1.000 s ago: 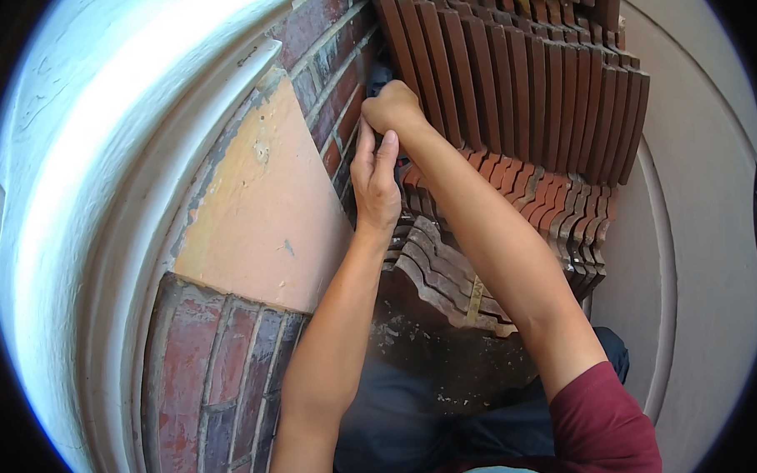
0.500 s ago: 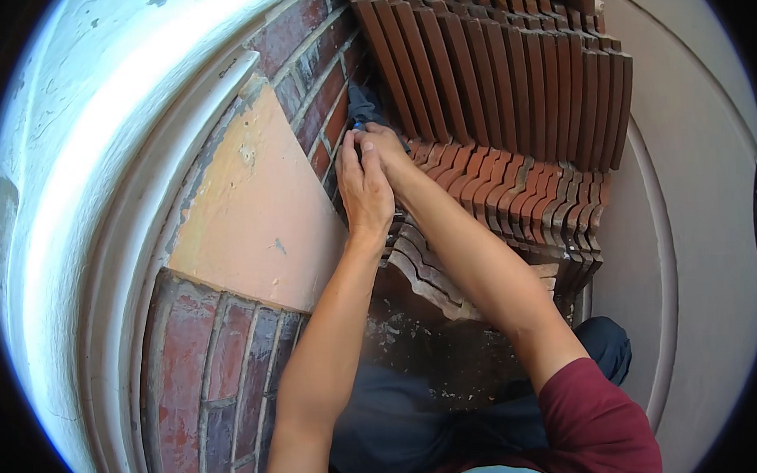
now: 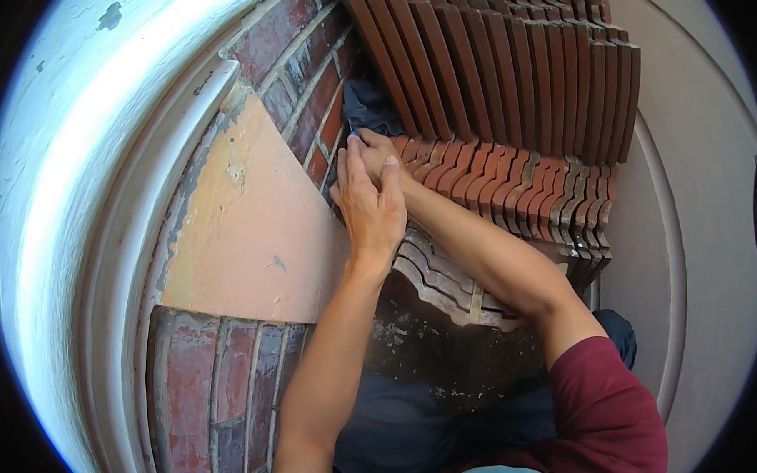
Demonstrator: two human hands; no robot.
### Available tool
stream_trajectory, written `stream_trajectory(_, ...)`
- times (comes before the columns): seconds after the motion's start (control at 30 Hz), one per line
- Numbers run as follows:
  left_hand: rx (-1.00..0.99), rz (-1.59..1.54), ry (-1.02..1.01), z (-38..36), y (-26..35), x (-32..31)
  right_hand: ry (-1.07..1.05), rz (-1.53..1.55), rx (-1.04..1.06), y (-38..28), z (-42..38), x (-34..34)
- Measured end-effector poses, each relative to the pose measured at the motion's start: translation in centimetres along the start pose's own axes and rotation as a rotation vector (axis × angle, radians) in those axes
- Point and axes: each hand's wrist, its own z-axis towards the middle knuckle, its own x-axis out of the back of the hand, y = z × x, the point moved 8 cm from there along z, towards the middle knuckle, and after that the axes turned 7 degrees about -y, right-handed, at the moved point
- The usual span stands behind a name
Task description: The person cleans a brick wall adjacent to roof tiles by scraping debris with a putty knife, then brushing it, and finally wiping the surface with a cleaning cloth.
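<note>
My left hand (image 3: 370, 199) lies against my right hand, its fingers stretched out along the brick wall (image 3: 316, 113). Closed behind it, my right hand (image 3: 381, 157) is partly hidden by the left fingers. At its fingertips shows a small blue-tipped tool (image 3: 352, 132) with a thin shaft pointing up; I cannot tell its kind. Just beyond it a dark grey cloth (image 3: 367, 103) is bunched in the corner between the bricks and the tiles.
Stacked clay roof tiles (image 3: 506, 73) stand upright on a lower row of tiles (image 3: 510, 186) at the right. Paler tiles (image 3: 434, 268) lie below my right forearm. A pink plaster patch (image 3: 245, 233) and a curved white moulding (image 3: 105, 271) are on the left. A pale panel (image 3: 695, 225) bounds the right side.
The view has shifted slightly. My left hand has slid lower along the right hand, its thumb now spread from the fingers. More of the cloth and the blue tip shows.
</note>
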Motion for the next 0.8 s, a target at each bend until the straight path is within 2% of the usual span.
stream_trajectory(0.03,0.017,-0.095,-0.035,0.1,-0.1,-0.3,-0.013,0.031,-0.022,-0.6,-0.2,0.5)
stream_trajectory(0.07,0.003,-0.055,-0.025,-0.1,0.3,-0.3,-0.027,0.063,-0.05,-0.8,-0.5,0.6)
stream_trajectory(0.1,-0.013,-0.014,-0.018,-0.2,0.8,-0.4,-0.056,0.115,-0.124,2.3,2.8,0.4)
stream_trajectory(0.13,-0.032,0.031,-0.011,-0.3,1.3,-0.5,-0.041,0.202,-0.284,0.0,3.0,0.8)
stream_trajectory(0.2,-0.021,-0.062,-0.049,-0.4,1.4,-0.9,0.019,0.284,-0.329,0.1,5.7,0.4)
stream_trajectory(0.3,-0.031,-0.052,-0.044,-0.7,1.8,-0.4,0.041,0.302,-0.318,0.2,4.7,0.4)
stream_trajectory(0.4,-0.085,-0.072,-0.029,-0.5,2.5,0.0,-0.073,0.014,-0.035,2.1,2.2,0.1)
stream_trajectory(0.5,-0.029,-0.001,-0.038,-0.5,1.6,-0.8,-0.124,0.164,0.009,0.8,-1.6,0.6)
stream_trajectory(0.6,-0.045,0.027,-0.035,-0.7,1.9,-1.0,-0.047,0.226,-0.102,2.7,2.4,0.8)
stream_trajectory(0.67,-0.066,0.035,-0.033,-0.8,1.9,-0.6,0.021,0.215,-0.27,2.0,4.6,0.8)
stream_trajectory(0.8,-0.024,0.039,-0.044,-0.6,1.6,-0.2,0.049,0.259,-0.34,1.3,6.1,0.6)
